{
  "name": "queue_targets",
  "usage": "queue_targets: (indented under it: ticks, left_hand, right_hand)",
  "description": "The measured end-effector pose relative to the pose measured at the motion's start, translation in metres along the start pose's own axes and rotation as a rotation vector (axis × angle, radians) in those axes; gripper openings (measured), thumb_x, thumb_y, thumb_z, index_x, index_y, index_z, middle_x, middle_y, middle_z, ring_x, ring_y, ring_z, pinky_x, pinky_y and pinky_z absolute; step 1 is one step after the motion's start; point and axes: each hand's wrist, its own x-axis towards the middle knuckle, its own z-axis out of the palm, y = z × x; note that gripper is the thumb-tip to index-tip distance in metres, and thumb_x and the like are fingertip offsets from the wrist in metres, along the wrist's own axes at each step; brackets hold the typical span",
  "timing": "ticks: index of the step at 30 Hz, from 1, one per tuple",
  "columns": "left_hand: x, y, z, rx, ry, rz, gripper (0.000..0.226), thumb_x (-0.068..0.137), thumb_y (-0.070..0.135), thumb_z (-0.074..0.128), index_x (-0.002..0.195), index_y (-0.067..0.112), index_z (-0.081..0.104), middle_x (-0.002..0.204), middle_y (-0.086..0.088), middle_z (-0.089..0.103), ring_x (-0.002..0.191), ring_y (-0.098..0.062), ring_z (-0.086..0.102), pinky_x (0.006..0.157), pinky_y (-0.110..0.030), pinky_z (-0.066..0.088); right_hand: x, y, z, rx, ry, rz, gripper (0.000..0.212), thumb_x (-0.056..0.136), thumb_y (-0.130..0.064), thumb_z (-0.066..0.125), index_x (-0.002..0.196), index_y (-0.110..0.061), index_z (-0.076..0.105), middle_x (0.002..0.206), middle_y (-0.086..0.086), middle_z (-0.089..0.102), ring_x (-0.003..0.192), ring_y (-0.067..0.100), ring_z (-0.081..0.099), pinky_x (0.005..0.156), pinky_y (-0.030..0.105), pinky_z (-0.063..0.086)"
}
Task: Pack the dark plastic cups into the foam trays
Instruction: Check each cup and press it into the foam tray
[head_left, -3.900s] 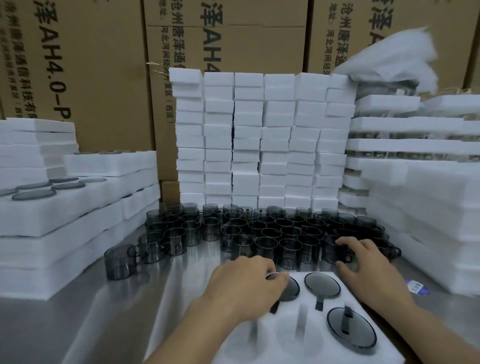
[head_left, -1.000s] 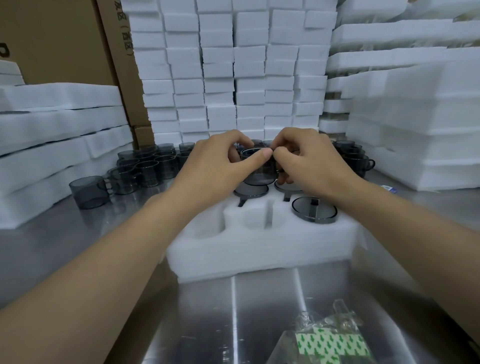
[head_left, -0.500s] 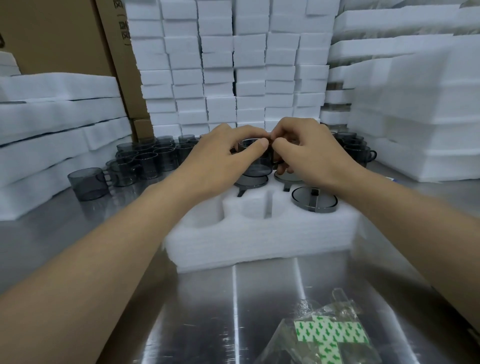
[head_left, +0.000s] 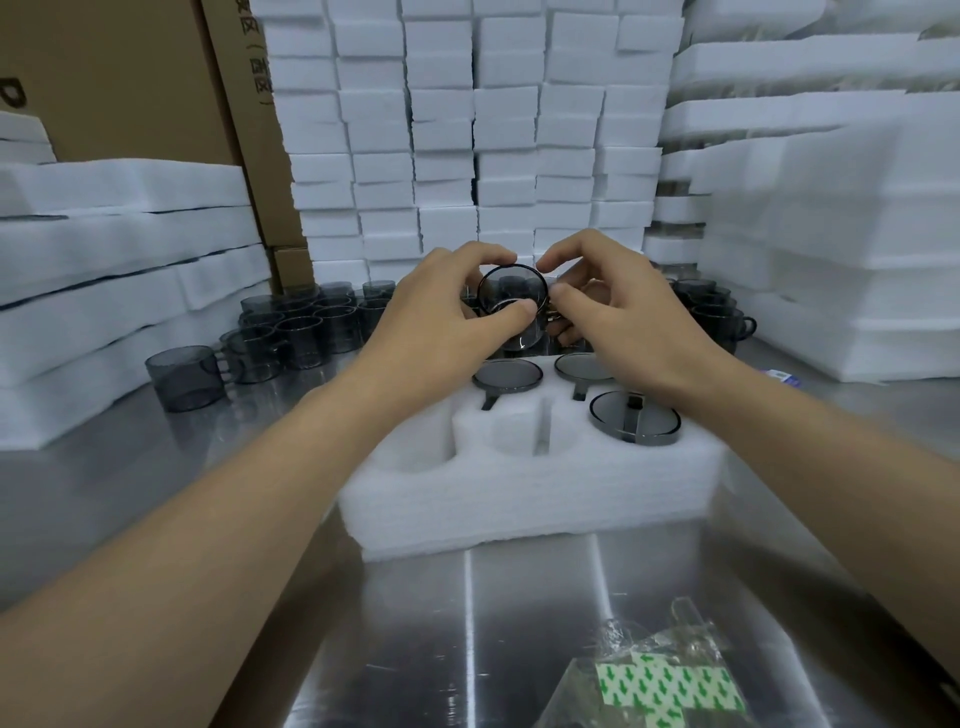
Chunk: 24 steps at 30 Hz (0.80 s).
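The left hand (head_left: 447, 319) and the right hand (head_left: 621, 312) both pinch one dark cup (head_left: 511, 304), tipped up above the foam tray (head_left: 519, 499), probably to line it up with an empty hole (head_left: 527, 439).

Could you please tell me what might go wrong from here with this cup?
1. The cup is only pinched at its rim by the left hand and right hand; it could slip onto the packed cups below.
2. Its handle may miss the slot of an empty pocket in the foam tray and jam.
3. The hands work close to the loose cups and could topple some.
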Motion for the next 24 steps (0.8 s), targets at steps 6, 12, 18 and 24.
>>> queue_targets:
  ticks: [6,12,18,24]
  left_hand:
    - [0.0031,0.0015,0.0009,-0.065,0.013,-0.049,0.028,0.104,0.046,0.065,0.13,0.038,0.067,0.12,0.005,0.063,0.098,-0.02,0.069,0.093,-0.042,0.059]
    - [0.0018,0.0028,-0.0001,-0.1,0.018,-0.089,0.036,0.106,0.052,0.058,0.137,0.035,0.066,0.127,0.01,0.066,0.106,-0.017,0.067,0.099,-0.05,0.059]
    - [0.0006,0.0032,-0.0007,-0.117,0.044,-0.048,0.017,0.098,0.045,0.074,0.114,0.038,0.075,0.111,0.011,0.074,0.086,-0.014,0.072,0.087,-0.045,0.063]
    - [-0.0042,0.0063,-0.0029,-0.147,0.019,0.042,0.022,0.091,0.036,0.085,0.109,0.043,0.074,0.114,0.019,0.074,0.102,-0.001,0.071,0.093,-0.03,0.056]
  right_hand:
    - [-0.0005,0.0013,0.0002,0.013,0.001,-0.029,0.02,0.102,-0.015,0.059,0.112,-0.031,0.065,0.099,0.0,0.068,0.089,0.026,0.071,0.082,0.046,0.06]
    - [-0.0008,-0.001,-0.0002,0.004,0.011,-0.088,0.034,0.095,-0.002,0.059,0.114,-0.029,0.066,0.113,-0.003,0.067,0.105,0.017,0.069,0.091,0.04,0.06]
    - [-0.0006,-0.0006,-0.0006,0.009,0.031,-0.096,0.039,0.092,0.0,0.06,0.118,-0.029,0.065,0.125,-0.005,0.064,0.109,0.011,0.069,0.085,0.039,0.062]
    - [-0.0034,-0.0049,-0.0014,0.04,0.014,-0.044,0.032,0.087,-0.019,0.055,0.114,-0.031,0.066,0.112,-0.006,0.072,0.102,0.014,0.071,0.091,0.046,0.06]
